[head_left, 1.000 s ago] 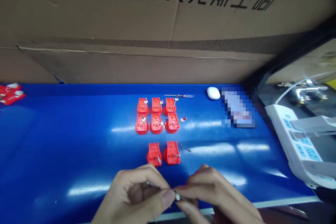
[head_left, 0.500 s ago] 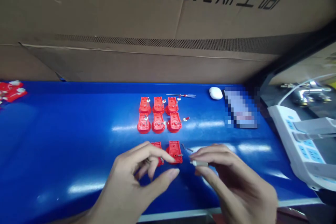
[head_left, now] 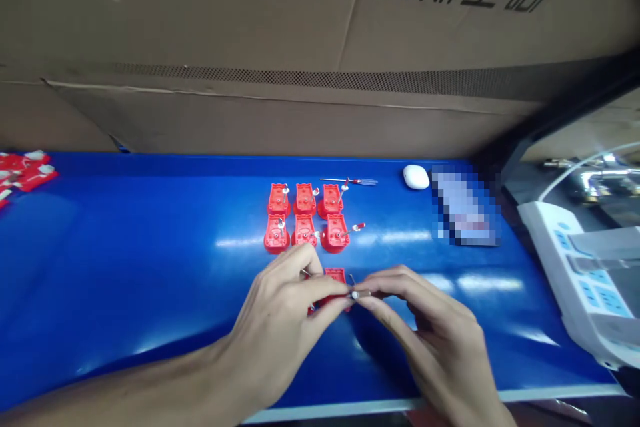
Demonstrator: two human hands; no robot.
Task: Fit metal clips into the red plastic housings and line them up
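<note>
Both my hands meet over the near middle of the blue table (head_left: 125, 267). My left hand (head_left: 285, 320) pinches a thin metal pin, and its fingers rest on a red plastic part (head_left: 334, 276) that they mostly hide. My right hand (head_left: 425, 327) pinches a small pale cylindrical piece (head_left: 361, 294), tip to tip with my left fingers. Beyond the hands, several red plastic parts (head_left: 306, 217) with small metal pins stand in two neat rows.
A thin red-handled tool (head_left: 350, 181), a white oval object (head_left: 416, 177) and a blurred flat item (head_left: 465, 207) lie at the back right. More red parts (head_left: 25, 170) sit at the far left. A large cardboard box (head_left: 300, 47) walls the back; a grey-white device (head_left: 580, 273) stands right.
My hands were together near the table's front edge, drew apart, then moved forward and met again over the two nearest red parts, now mostly covered.
</note>
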